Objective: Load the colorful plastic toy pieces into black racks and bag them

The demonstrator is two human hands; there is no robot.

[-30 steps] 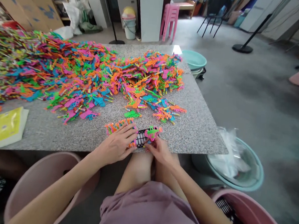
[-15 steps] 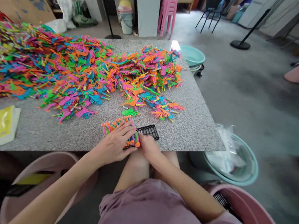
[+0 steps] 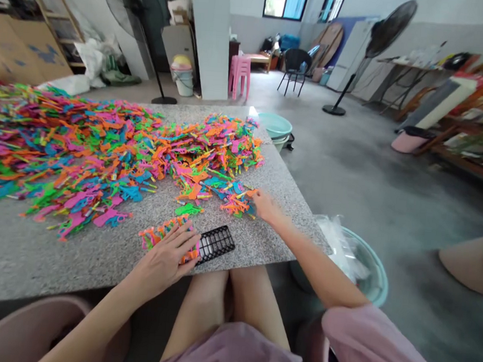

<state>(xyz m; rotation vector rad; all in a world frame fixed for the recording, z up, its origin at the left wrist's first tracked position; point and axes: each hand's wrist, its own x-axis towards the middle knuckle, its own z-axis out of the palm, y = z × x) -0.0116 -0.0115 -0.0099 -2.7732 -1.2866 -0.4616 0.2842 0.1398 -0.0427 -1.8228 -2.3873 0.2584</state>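
My left hand (image 3: 167,255) lies flat, fingers stretched, over a row of small colourful plastic toy guns (image 3: 152,236) near the table's front edge. These toy guns sit on the left part of a black plastic grid rack (image 3: 219,241), whose right part shows bare slots. My right hand (image 3: 266,206) reaches to the right end of a loose cluster of toy guns (image 3: 235,194), its fingers closed at an orange one; the fingertips are partly hidden. A green toy gun (image 3: 189,210) lies apart, just behind the rack.
A large heap of toy guns (image 3: 81,146) covers the back and left of the speckled stone table (image 3: 270,236). Beyond the right edge stand a basin with clear plastic bags (image 3: 340,247) and a turquoise basin (image 3: 276,125). Pink tubs (image 3: 46,322) stand below the front edge.
My right hand has left the rack and moved forward and right to the loose toy guns. My left hand stays on the filled part. The head view has tilted up and turned right.
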